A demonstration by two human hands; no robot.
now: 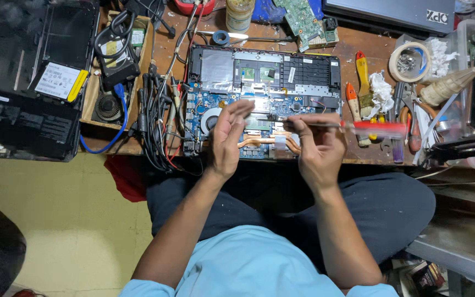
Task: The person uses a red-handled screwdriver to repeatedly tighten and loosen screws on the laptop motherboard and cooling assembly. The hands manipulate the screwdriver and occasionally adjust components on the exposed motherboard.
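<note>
An opened laptop (265,71) lies on the wooden bench with its blue circuit board, fan (210,118) and copper heat pipe (259,142) exposed. My right hand (317,148) hovers over the board's near edge, shut on a screwdriver (377,129) with a clear and red handle that points to the right; its metal shaft runs left towards my left hand. My left hand (227,137) is raised beside it with fingers apart, fingertips near the shaft's tip, holding nothing that I can see.
A bundle of black cables and probes (158,110) lies left of the laptop. A wooden box (92,93) holds a charger and fan. Screwdrivers, pliers, a brush and tape rolls (408,60) crowd the right side. A black battery (26,126) sits far left.
</note>
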